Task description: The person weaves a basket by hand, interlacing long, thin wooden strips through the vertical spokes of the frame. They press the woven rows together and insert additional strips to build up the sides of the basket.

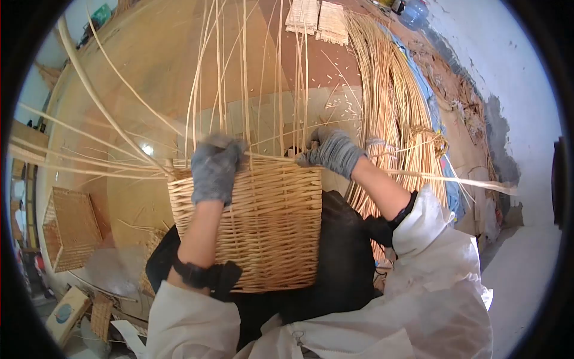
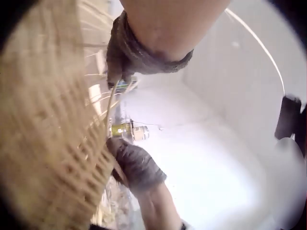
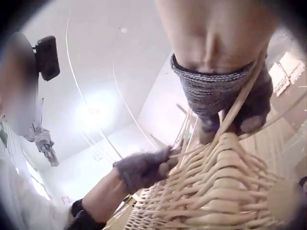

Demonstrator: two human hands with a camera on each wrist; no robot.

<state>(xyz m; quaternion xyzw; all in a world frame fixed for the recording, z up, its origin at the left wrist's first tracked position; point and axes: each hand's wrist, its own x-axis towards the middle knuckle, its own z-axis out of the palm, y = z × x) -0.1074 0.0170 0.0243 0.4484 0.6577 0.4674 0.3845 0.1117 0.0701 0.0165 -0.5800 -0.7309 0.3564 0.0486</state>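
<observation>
Wicker basket [image 1: 269,227], on the lap [image 1: 344,239]. Closely woven up to the top edge, so apparently well along, with long loose stakes [image 1: 245,72] left to finish. At that edge, pinching strands with the fingers of left hand [image 1: 216,170] and right hand [image 1: 336,152].

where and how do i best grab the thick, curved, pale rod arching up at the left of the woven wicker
I'd grip the thick pale rod midway up its curve, from its outer left side. The shaft looks bare there and stands away from the left hand, while thinner rods crowd its base.
</observation>
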